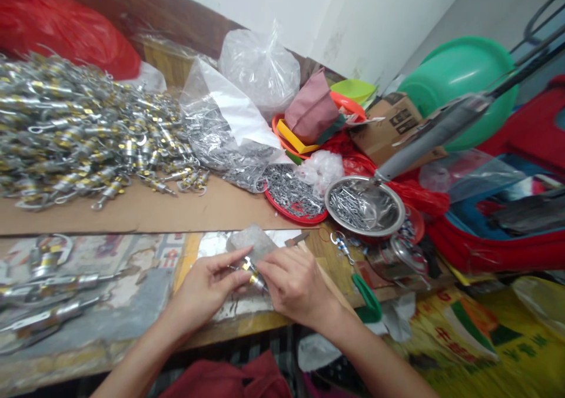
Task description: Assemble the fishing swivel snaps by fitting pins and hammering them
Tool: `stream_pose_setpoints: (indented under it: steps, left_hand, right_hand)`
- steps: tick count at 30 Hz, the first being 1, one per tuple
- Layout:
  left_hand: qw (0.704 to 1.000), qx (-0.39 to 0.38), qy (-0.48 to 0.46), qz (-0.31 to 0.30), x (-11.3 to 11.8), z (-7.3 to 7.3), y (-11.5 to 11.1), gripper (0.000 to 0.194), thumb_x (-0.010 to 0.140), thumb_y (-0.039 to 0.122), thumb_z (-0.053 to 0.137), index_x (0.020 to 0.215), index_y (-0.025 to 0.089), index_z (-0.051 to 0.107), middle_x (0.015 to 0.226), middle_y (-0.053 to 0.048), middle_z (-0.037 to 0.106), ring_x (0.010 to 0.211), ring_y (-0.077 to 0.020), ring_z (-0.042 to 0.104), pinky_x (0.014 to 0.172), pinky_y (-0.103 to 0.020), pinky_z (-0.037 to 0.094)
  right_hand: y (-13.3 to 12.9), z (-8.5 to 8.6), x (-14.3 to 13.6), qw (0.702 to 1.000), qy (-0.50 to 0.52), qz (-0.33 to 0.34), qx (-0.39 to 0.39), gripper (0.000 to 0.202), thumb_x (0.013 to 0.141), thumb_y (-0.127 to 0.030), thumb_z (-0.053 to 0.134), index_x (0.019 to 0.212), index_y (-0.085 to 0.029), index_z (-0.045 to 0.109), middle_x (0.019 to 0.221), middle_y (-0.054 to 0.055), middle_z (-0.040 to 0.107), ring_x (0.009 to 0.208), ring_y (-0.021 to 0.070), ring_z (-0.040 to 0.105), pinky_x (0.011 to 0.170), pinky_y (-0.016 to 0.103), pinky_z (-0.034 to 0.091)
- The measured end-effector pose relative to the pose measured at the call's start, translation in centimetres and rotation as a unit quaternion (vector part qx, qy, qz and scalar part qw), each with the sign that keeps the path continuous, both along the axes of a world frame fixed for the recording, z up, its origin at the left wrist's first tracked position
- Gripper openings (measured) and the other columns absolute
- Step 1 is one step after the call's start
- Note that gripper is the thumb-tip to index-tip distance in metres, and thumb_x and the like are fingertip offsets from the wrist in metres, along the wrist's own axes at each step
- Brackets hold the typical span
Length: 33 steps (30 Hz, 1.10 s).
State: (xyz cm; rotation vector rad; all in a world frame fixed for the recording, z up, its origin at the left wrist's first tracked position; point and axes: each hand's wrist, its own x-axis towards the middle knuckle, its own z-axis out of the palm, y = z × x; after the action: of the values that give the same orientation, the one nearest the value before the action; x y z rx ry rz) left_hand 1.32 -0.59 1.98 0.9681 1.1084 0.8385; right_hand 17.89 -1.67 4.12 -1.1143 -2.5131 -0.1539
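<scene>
My left hand point(207, 292) pinches one end of a small metal hook fitting with a yellow band point(253, 273), thumb and fingertips closed on it. At its other end, the curled fingers of my right hand point(293, 280) are closed on the same fitting and hide part of it. Just behind the fingertips lies a grey block point(251, 240) on a whitish worn patch of the bench. A flat dark metal tool point(297, 239) rests beside my right hand. Several larger-looking, blurred metal fittings point(57, 315) lie on the bench to the left of my left hand.
A big heap of similar fittings point(88, 133) covers the cardboard point(220, 209) at the back left. To the right stand a red tray of small metal parts point(293, 195), a steel bowl of pins point(362, 206) and a green-handled object point(368, 301). A grey-handled rod point(435, 136) slants above.
</scene>
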Motion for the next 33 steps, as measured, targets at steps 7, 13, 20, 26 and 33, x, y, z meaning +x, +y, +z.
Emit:
stream_pose_setpoints:
  steps: [7,13,20,26,33]
  left_hand:
    - [0.996,0.064,0.058,-0.022,-0.2,-0.2,0.2,0.029,0.06,0.023,0.065,0.088,0.017,0.072,0.072,-0.003,0.073,0.059,-0.0169,0.063,0.059,-0.027,0.053]
    - [0.988,0.098,0.114,-0.045,-0.4,0.0,0.3,0.017,0.061,0.025,0.064,0.074,0.02,0.074,0.072,-0.003,0.074,0.065,-0.0197,0.065,0.065,-0.028,0.051]
    - [0.995,0.043,0.074,-0.045,-0.2,0.2,0.2,0.013,0.06,0.023,0.065,0.069,0.017,0.073,0.064,-0.003,0.071,0.057,-0.0161,0.062,0.057,-0.024,0.05]
    - [0.999,-0.01,-0.045,-0.024,0.0,-0.3,0.1,0.023,0.061,0.021,0.066,0.081,0.018,0.056,0.064,0.0,0.068,0.059,-0.0161,0.064,0.055,-0.026,0.05]
    - [0.992,-0.002,-0.121,-0.023,0.2,-0.4,0.0,0.042,0.064,0.018,0.066,0.091,0.024,0.035,0.059,0.007,0.062,0.053,-0.0121,0.061,0.05,-0.022,0.047]
  right_hand:
    - [-0.7,0.7,-0.8,0.994,-0.104,0.02,0.034,0.022,0.084,-0.011,0.041,0.07,-0.013,0.059,0.064,0.005,0.055,0.06,0.0182,0.047,0.051,0.03,0.03]
    - [-1.6,-0.1,0.7,0.999,-0.02,-0.008,-0.031,0.025,0.086,-0.01,0.036,0.099,-0.014,0.058,0.084,0.006,0.059,0.077,0.0183,0.053,0.063,0.029,0.041]
    - [-1.5,-4.7,8.3,0.935,0.02,-0.322,-0.146,0.038,0.081,-0.031,0.048,0.115,-0.013,0.049,0.095,0.012,0.057,0.088,0.0256,0.056,0.074,0.039,0.046]
    - [-2.6,-3.3,7.7,0.923,0.151,-0.3,-0.185,0.026,0.081,-0.025,0.049,0.105,-0.016,0.051,0.097,0.008,0.061,0.086,0.0194,0.06,0.074,0.03,0.049]
    - [-4.1,2.0,3.3,0.97,0.211,-0.082,-0.084,0.05,0.083,-0.009,0.046,0.13,-0.025,0.037,0.104,0.005,0.06,0.092,0.0137,0.058,0.078,0.023,0.047]
